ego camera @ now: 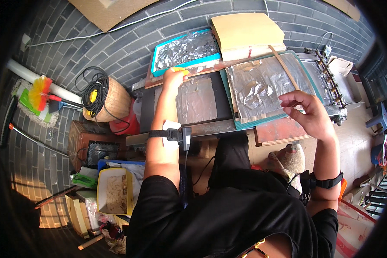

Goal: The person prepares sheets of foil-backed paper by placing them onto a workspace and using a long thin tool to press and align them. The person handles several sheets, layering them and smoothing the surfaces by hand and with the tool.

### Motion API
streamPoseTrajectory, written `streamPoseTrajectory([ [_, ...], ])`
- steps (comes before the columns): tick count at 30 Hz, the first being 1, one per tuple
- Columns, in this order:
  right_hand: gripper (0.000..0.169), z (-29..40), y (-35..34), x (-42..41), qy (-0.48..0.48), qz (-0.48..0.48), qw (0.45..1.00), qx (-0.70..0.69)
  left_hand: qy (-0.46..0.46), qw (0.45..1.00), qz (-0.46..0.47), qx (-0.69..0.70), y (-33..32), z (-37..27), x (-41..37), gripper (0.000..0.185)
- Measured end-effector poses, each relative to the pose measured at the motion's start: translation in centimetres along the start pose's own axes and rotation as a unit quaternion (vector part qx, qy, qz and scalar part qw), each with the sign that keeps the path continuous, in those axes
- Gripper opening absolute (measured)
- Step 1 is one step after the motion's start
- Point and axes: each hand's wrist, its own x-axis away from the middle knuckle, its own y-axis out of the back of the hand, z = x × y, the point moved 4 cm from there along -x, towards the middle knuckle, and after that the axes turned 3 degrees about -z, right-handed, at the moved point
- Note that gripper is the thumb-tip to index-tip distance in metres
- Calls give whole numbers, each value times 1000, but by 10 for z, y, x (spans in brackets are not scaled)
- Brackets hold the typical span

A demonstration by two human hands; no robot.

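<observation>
My left hand (174,77) is closed on a small yellow object (180,69), beside the near rim of a blue tray (187,64) filled with crumpled silvery foil pieces. Below that hand, a thin silvery sheet (198,100) lies on a black board (224,100). My right hand (304,109) hovers with bent, parted fingers over the near right edge of a foil-covered sheet (264,90), and nothing shows between them. That sheet lies on a green mat (229,96) with loose foil scraps on top. A wooden strip (283,67) crosses its right part.
A thick stack of yellowish paper (248,32) stands at the back against the brick wall. A metal frame with knobs (332,79) is at the right end. On the left are a woven basket (116,100) with coiled cable and a yellow-rimmed tray (129,190).
</observation>
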Motion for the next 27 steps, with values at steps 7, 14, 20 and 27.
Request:
streamPoseTrajectory([
  [7,25,-1,9,10,15,-29,999,14,-49,989,-75,-118,7,33,-22,16],
  [14,26,1,9,13,5,-36,999,14,-85,958,-176,-210,24,58,-31,20],
  [20,27,1,8,16,11,-36,999,26,-127,919,-222,-301,20,42,-11,25],
  [27,27,2,8,16,19,-35,999,22,-120,907,-248,-320,27,39,-5,28],
])
